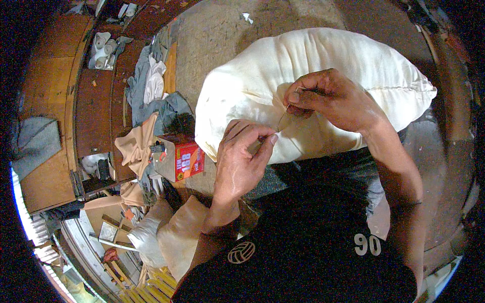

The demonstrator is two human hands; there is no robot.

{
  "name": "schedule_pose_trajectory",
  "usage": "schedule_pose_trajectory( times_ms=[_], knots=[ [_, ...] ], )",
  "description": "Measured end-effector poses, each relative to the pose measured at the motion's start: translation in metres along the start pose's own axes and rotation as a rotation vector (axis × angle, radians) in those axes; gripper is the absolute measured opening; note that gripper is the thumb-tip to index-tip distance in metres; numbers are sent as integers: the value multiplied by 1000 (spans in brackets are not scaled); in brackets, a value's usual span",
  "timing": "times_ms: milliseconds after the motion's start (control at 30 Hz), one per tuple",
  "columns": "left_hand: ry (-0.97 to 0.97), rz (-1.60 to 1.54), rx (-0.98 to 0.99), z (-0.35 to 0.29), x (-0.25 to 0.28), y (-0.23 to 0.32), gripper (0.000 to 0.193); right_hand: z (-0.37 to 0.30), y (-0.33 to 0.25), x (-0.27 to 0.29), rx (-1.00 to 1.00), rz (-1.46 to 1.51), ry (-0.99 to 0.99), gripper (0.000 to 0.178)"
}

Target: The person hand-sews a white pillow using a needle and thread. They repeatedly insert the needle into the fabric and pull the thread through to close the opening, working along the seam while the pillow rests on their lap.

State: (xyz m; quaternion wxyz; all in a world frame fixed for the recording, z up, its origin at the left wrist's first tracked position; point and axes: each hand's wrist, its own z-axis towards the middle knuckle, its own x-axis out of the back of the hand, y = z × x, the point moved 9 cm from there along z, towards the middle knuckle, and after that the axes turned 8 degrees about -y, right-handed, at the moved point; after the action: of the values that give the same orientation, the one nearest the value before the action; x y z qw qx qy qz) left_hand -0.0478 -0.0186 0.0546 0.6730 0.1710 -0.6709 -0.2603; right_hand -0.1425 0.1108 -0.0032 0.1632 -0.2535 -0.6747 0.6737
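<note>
A plump cream-white cushion (313, 55) lies across my lap, its surface creased, with a seam running to the pointed right end. In front of it my left hand (242, 156) is closed, thumb and forefinger pinched on one end of a thin thread (281, 121). The thread curves up to my right hand (331, 98), whose fingers are pinched together over the cushion's middle. A thin, light sliver shows between those right fingers; whether it is a needle or more thread is too small to tell.
A red box (189, 160) with a cut-open top stands left of the cushion. Grey and white cloths (151, 81) and tan fabric (136, 146) lie heaped beside it. A wooden cabinet (96, 106) with rolls inside is farther left. A white scrap (247, 18) lies on the brown surface beyond.
</note>
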Motion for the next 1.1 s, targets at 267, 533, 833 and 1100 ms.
schedule_pose_trajectory(
  times_ms=[267, 533, 833, 1100],
  knots=[
    [0, 5, -37, 0, 3, 8, 7, -2, 1, 0, 19, 41, 47, 25],
    [-12, 21, -7, 4, 2, 6, 7, -1, 2, 1, 30, 12, 11, 23],
    [58, -28, -35, 7, -2, 2, 7, 1, 4, -3, -20, 74, -32, 21],
    [98, -2, -194, 4, -8, 4, 14, 10, 10, -5, -87, 177, -89, 18]
  ],
)
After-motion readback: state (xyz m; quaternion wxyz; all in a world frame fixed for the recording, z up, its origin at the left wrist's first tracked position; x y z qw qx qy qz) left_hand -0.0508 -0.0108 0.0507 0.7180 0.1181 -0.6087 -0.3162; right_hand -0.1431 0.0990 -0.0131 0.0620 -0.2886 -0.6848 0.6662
